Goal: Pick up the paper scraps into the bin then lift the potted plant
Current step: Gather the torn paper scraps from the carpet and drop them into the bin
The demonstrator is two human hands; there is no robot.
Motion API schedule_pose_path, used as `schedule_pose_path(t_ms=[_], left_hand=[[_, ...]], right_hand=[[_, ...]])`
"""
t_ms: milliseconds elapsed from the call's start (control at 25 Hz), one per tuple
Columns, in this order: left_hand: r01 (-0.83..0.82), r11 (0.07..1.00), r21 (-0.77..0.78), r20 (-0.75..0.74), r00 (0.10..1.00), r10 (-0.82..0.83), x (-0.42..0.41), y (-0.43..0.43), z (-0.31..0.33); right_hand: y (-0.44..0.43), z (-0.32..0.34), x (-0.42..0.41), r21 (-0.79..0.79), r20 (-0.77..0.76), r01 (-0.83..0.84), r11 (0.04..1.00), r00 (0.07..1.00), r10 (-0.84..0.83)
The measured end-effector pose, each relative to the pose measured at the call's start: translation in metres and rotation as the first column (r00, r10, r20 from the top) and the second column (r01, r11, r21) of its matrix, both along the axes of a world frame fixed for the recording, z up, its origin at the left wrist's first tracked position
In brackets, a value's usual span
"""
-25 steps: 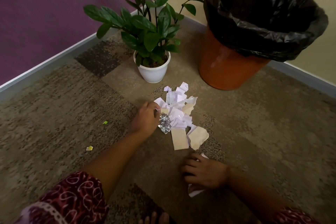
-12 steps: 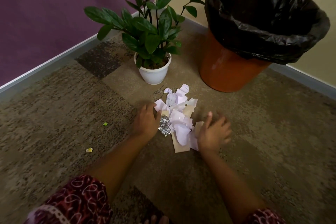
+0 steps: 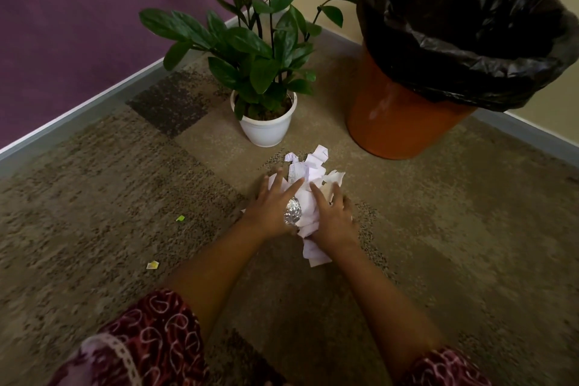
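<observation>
A pile of white paper scraps (image 3: 315,164) with a crumpled foil piece (image 3: 292,213) lies on the carpet in front of me. My left hand (image 3: 271,208) presses the pile from the left with its fingers spread and straight. From the right, my right hand (image 3: 333,218) pushes against the pile, fingers extended over the paper. The scraps are bunched between both palms. Just behind the pile stands the potted plant (image 3: 266,128), green leaves in a white pot. The orange bin (image 3: 394,122) with a black liner (image 3: 463,25) is at the back right.
A tiny green scrap (image 3: 180,218) and a yellow scrap (image 3: 152,265) lie on the carpet to the left. Purple and beige walls meet in the corner behind the plant. Open carpet stretches to the left and right of the pile.
My right hand left the floor near me and moved forward to the pile's right side. Both hands have closed in, squeezing the scraps into a tighter heap.
</observation>
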State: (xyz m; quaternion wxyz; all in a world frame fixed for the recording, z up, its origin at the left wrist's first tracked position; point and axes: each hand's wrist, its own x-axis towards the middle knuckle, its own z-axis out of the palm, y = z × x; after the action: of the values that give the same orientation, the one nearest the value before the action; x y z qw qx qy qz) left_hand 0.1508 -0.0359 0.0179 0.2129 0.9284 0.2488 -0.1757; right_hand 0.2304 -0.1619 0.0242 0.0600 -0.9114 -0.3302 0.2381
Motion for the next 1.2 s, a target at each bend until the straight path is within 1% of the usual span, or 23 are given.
schedule_pose_path(t_ms=[120,200,240,320,400,480,560,640,720,760,800,880,960,1040,1120,1200], left_hand=[[0.09,0.996,0.029,-0.076,0.993,-0.088,0.016,0.003,0.004],[0.133,0.991,0.019,-0.147,0.981,-0.129,0.024,0.003,0.005],[0.142,0.99,0.027,-0.15,0.979,-0.136,0.027,0.003,0.005],[0.167,0.98,0.109,-0.085,0.984,-0.159,0.032,0.003,0.005],[0.175,0.968,0.178,-0.024,0.985,-0.173,0.034,0.001,0.006],[0.141,0.976,0.166,0.013,0.989,-0.145,0.035,0.0,0.005],[0.065,0.987,0.148,0.033,0.997,-0.071,0.034,0.002,0.004],[0.008,0.99,0.139,0.036,0.999,-0.013,0.035,0.004,0.003],[-0.081,0.992,0.099,0.108,0.992,0.07,0.034,0.005,0.005],[-0.137,0.988,0.075,0.155,0.98,0.124,0.033,0.007,0.006],[-0.191,0.98,0.062,0.207,0.963,0.174,0.032,0.008,0.008],[-0.297,0.953,0.066,0.28,0.922,0.268,0.028,0.013,0.01],[-0.377,0.92,0.111,0.285,0.899,0.334,0.024,0.018,0.012],[-0.426,0.894,0.139,0.265,0.886,0.381,0.021,0.023,0.013],[-0.458,0.88,0.127,0.247,0.874,0.419,0.018,0.027,0.013],[-0.468,0.876,0.115,0.237,0.87,0.433,0.018,0.03,0.013]], right_hand=[[0.011,0.003,0.011,-0.035,0.044,-0.053,0.998,0.998,0.054],[0.013,0.005,0.017,0.031,0.1,-0.048,0.998,0.994,0.045],[0.013,0.005,0.02,0.09,0.116,-0.03,0.995,0.993,0.02],[0.01,0.004,0.025,0.201,0.103,0.003,0.98,0.994,-0.024],[0.007,0.002,0.031,0.25,0.064,0.03,0.968,0.997,-0.047],[0.002,0.0,0.036,0.331,0.004,0.122,0.936,0.991,-0.13],[-0.004,-0.001,0.039,0.439,-0.08,0.259,0.86,0.965,-0.25],[-0.009,-0.002,0.04,0.473,-0.11,0.348,0.809,0.935,-0.338],[-0.009,-0.005,0.038,0.502,-0.122,0.357,0.788,0.931,-0.345],[-0.007,-0.006,0.036,0.502,-0.12,0.332,0.799,0.941,-0.315],[-0.003,-0.006,0.034,0.461,-0.11,0.292,0.838,0.956,-0.273],[0.007,-0.006,0.035,0.3,-0.07,0.187,0.935,0.982,-0.174],[0.02,-0.003,0.04,0.174,-0.05,0.102,0.98,0.994,-0.094],[0.032,0.001,0.045,0.06,-0.037,0.016,0.998,0.999,-0.013],[0.045,0.003,0.045,-0.061,-0.003,-0.091,0.994,0.996,0.091],[0.054,0.003,0.045,-0.122,0.001,-0.174,0.977,0.985,0.175]])
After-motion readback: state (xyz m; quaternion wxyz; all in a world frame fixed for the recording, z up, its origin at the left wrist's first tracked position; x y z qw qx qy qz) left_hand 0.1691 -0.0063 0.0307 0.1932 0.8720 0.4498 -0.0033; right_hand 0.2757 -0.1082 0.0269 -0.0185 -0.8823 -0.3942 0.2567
